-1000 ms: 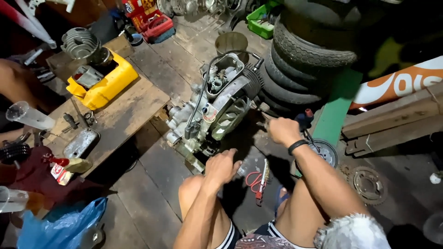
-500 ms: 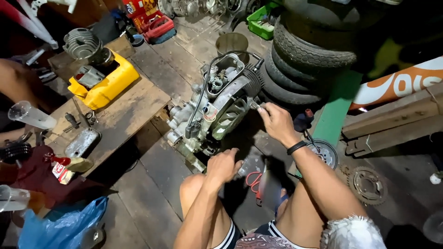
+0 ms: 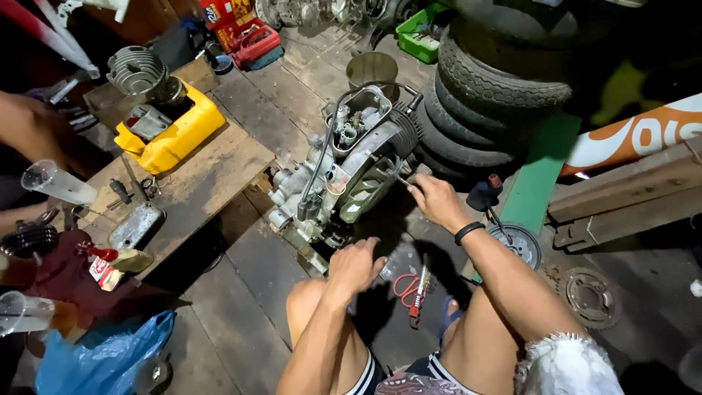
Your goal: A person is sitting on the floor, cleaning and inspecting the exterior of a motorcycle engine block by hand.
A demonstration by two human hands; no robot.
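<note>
— On the plank floor, what takes up the most room?

— At the back right, a stack of tyres (image 3: 497,95) rises against the dark. In front of it lies a small engine (image 3: 351,168), grey and greasy, tilted on the boards between the person's knees and the tyres, with a black cable looped over its top.

— And beside that?

— To the left a low wooden platform (image 3: 197,183) carries a yellow container (image 3: 175,135) with a finned cylinder (image 3: 139,73) behind it, and a metal cover (image 3: 137,225) near its front edge. A blue plastic bag (image 3: 102,358) is crumpled at the bottom left. Right of the person, a green board (image 3: 541,172) runs up towards the tyres, with a round metal disc (image 3: 523,245) just beside its lower end.

— What are the hands doing?

— The right hand (image 3: 433,201), a black band on its wrist, reaches to the engine's right side; its fingertips seem pinched on a thin metal piece there, though the view is too small to say what. The left hand (image 3: 356,265) rests loosely curled at the engine's near lower edge, fingers bent, holding nothing that shows.

— Anything smaller?

— Red-handled pliers (image 3: 411,289) lie on the floor between the person's legs, just below the left hand.
</note>
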